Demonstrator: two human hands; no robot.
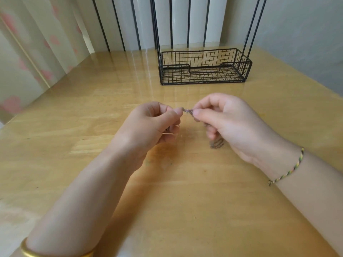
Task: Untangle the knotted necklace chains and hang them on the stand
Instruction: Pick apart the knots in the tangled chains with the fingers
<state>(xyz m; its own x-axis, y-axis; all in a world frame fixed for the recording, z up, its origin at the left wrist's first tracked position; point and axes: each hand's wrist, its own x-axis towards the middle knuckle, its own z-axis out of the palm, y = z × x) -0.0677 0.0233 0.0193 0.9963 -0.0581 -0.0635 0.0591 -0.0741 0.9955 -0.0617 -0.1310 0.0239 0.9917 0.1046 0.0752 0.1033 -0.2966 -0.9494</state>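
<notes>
Left hand: thumb and forefinger pinch the left end of the knot, other fingers curled
Right hand: pinches the right end of the same knot, fingers curled under
Knotted chains: span the small gap between the fingertips, above the table mid-scene; a loose loop hangs below the right hand
Stand: far side, right of centre, well apart from the hands; nothing seen hanging on it
Risk, pulling: tugging the hands apart would likely tighten the knot or snap a fine link
Risk, slipping: so small a pinch on thin chain may let the tangle drop
Risk, slack: the hanging loop could snag on the curled fingers and re-tangle
</notes>
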